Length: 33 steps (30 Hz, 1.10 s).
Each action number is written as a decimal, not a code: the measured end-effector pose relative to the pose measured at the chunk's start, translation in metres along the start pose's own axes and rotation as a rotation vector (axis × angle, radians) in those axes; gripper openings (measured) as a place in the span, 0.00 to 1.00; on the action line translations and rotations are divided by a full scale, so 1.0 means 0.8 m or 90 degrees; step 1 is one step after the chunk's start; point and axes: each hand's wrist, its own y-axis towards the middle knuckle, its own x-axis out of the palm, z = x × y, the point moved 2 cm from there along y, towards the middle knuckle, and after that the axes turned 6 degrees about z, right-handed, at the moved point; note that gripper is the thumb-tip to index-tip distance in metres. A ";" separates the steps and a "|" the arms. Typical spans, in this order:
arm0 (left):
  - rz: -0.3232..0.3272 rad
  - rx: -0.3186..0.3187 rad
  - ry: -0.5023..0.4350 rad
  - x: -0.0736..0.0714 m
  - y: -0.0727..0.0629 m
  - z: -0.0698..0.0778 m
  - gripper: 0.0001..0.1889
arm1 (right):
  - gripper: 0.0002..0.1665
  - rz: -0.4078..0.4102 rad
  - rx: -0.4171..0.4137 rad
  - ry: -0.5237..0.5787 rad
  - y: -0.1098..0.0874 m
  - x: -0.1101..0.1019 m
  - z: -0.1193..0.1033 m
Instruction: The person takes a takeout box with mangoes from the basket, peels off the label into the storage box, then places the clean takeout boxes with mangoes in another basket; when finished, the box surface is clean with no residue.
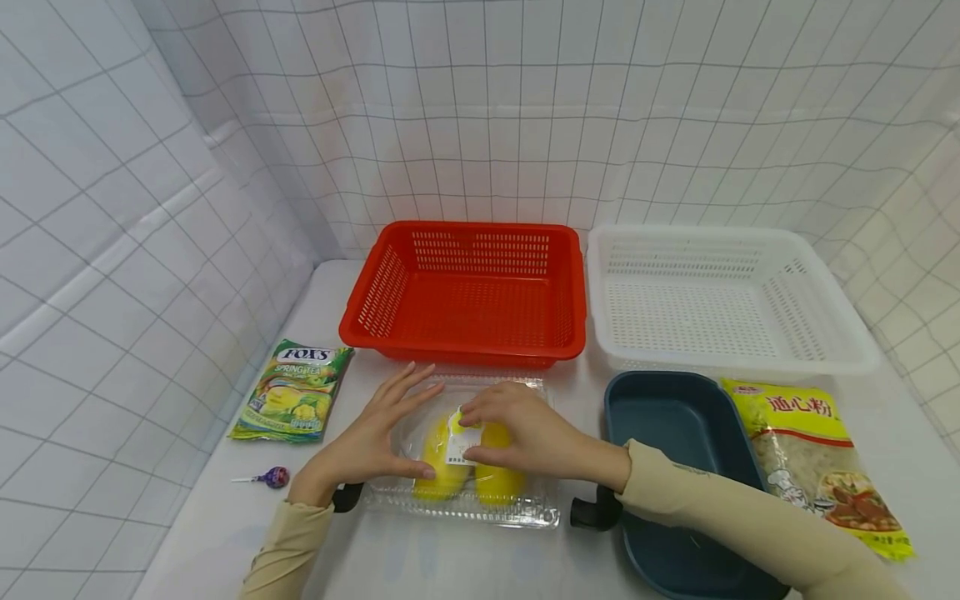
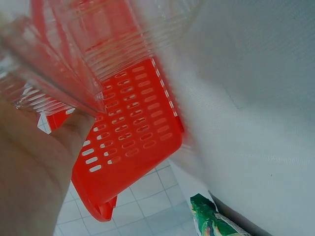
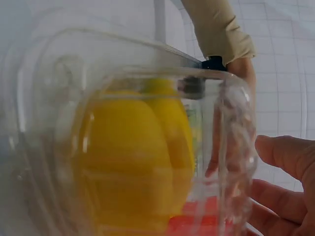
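Clear plastic box (image 1: 465, 512), just one, is right in front of the person at the white table (image 1: 420, 562), with two yellow fruits (image 1: 498, 485) inside and one white label (image 1: 457, 446) showing on top. Two hands at it: left hand (image 1: 367, 446) is against the box's 9 o'clock side, fingers straight and fanned out, thumb reaching over the top. Right hand (image 1: 532, 433) comes in from 3 o'clock above it, fingers loosely bent, thumb well apart from them; honestly can't tell if it's pressing down. Taking the box as the middle of the clock, I count two baskets: one red basket (image 1: 480, 300) just beside it at 12, one white basket (image 1: 675, 304) at 2. One dark blue tub (image 1: 667, 417) is at 3, partly hidden under the right sleeve (image 1: 720, 504), and one yellow pasta bag (image 1: 795, 433) lies just past it. Around half past nine there's one green FOX'S packet (image 1: 296, 396), plus one lollipop (image 1: 277, 477) at 9, its stick pointing away from the box.
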 end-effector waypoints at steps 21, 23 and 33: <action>0.007 0.012 -0.005 0.001 0.001 -0.001 0.53 | 0.17 -0.082 -0.088 -0.155 0.007 0.008 -0.006; 0.007 0.011 -0.005 0.001 0.001 -0.001 0.53 | 0.17 -0.083 -0.091 -0.163 0.007 0.009 -0.006; 0.002 -0.002 -0.008 0.002 0.001 0.000 0.53 | 0.15 -0.075 -0.102 -0.186 0.010 0.010 -0.008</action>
